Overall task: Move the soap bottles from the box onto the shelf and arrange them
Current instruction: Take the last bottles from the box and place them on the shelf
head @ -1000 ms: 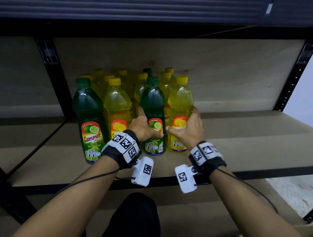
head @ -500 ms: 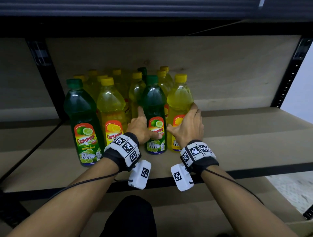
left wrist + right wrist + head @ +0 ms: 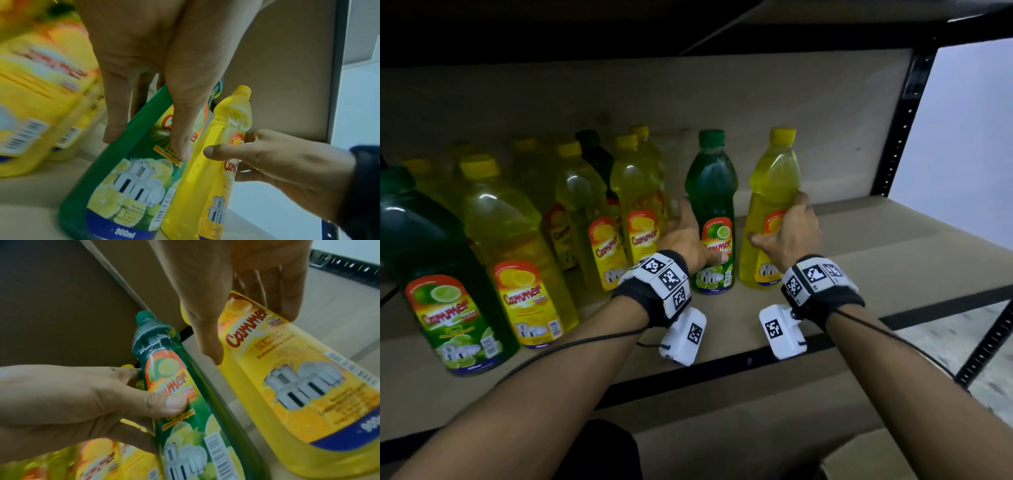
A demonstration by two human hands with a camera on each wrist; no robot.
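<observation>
On the shelf [image 3: 876,246], each hand's fingers [image 3: 115,113] wrap one upright bottle [image 3: 712,205].

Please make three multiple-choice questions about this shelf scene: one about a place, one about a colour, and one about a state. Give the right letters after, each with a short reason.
1. Where does the yellow bottle held by the right hand stand?
A. to the right of the green bottle that the left hand holds
B. behind the group of bottles on the left
C. inside a box

2. What colour is the cap of the bottle held by the left hand?
A. yellow
B. green
C. red

3. What is the state of the two hands?
A. both open and touching nothing
B. only the right grips a bottle
C. each grips one bottle

Answers:
1 A: in the head view it stands on the shelf, rightmost of all.
2 B: its cap is green like its body.
3 C: both wrist views show a thumb in front and fingers behind each bottle.
</observation>
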